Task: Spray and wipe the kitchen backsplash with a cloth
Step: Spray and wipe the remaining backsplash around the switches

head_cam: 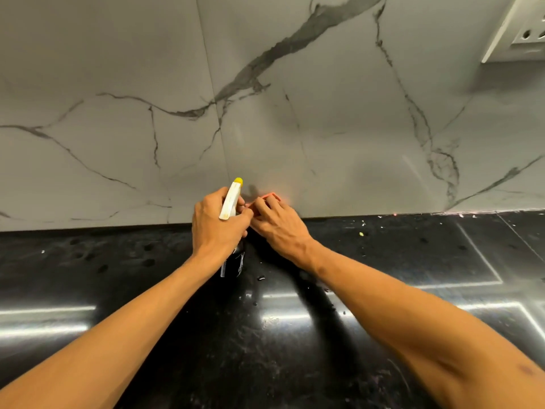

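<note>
Wiping step in hand: right hand (277, 228) presses orange cloth (269, 198) flat-fingered against backsplash (324, 128) base, 3 o'clock of spray bottle (231, 202). Left hand (215, 222) grips spray bottle, fingers curled. Next, likely: sweep cloth toward 12 o'clock.

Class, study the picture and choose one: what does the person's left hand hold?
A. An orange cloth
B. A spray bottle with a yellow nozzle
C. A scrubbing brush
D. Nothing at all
B: the left hand grips the spray bottle by its white head, yellow nozzle towards the backsplash, while the right hand presses the orange cloth against the wall.
</note>
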